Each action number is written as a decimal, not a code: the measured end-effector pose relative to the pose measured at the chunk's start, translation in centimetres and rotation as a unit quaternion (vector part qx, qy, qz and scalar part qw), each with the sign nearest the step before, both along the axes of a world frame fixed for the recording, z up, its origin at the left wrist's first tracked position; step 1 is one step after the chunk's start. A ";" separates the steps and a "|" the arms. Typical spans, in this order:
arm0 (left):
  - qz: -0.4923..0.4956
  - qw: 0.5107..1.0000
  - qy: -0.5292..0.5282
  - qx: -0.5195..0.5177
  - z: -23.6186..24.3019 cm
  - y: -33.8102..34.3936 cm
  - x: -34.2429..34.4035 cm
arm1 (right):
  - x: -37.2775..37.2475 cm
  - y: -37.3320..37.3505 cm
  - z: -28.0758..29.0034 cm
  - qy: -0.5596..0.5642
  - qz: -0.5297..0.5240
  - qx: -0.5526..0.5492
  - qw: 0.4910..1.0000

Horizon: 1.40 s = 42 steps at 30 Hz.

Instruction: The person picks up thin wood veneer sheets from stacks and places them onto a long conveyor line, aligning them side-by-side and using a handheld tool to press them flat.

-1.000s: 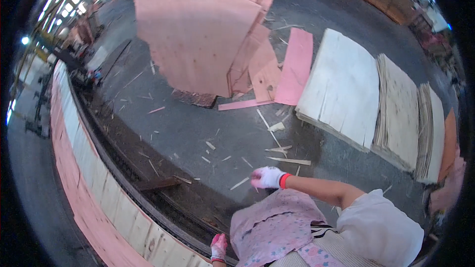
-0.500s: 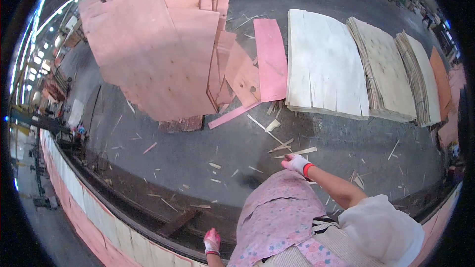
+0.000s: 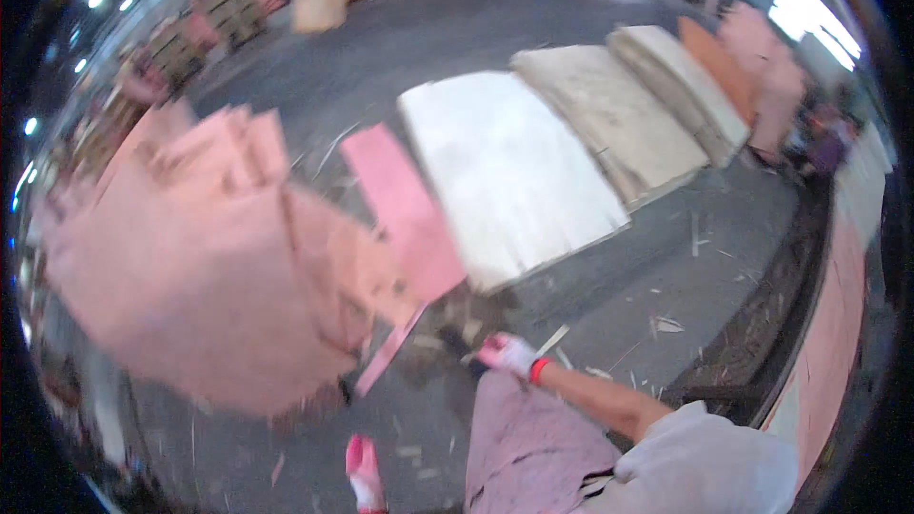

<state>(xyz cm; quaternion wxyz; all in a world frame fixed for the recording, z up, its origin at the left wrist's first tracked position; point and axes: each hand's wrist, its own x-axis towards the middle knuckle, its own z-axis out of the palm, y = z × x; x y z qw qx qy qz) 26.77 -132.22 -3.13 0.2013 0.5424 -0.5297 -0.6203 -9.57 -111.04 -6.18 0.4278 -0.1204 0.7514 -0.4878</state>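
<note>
My left hand, in a white glove with pink-stained fingers, hangs low over the floor. Its fingers point forward, loosely extended, with nothing seen in them. My right hand, gloved alike with a red band at the wrist, hangs in front of my patterned apron. Its fingers look bent, but blur hides how far they close. Ahead of the hands lie a narrow pink strip and a pink veneer sheet. A large pile of pink veneer sheets stands to the left. Neither hand touches them.
Right of the pink sheet lie a white veneer stack, a beige stack and another pale stack. Wood splinters litter the grey floor. A long low edge with pink sheets runs along the right.
My view has turned to the right and come closer to the pink pile, which now sits lower and farther left. The right-hand low edge shows more. Both hands still hang low.
</note>
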 end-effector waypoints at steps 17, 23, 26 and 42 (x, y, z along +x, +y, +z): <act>-0.133 0.951 -0.162 0.229 -2.9 -9.8 -14.6 | -19.1 -23.5 -28.3 -0.098 -0.170 0.145 0.970; 0.052 0.935 -0.170 0.307 -7.7 -12.5 -15.0 | -16.3 -27.9 -42.9 -0.242 -0.324 0.194 0.894; 0.001 0.929 -0.210 0.303 -10.2 -13.6 -16.4 | -15.0 -29.3 -47.8 -0.301 -0.341 0.153 0.877; 0.108 0.946 -0.242 0.188 -13.7 -15.3 -17.1 | -14.7 -34.8 -57.5 0.022 -0.563 0.135 0.815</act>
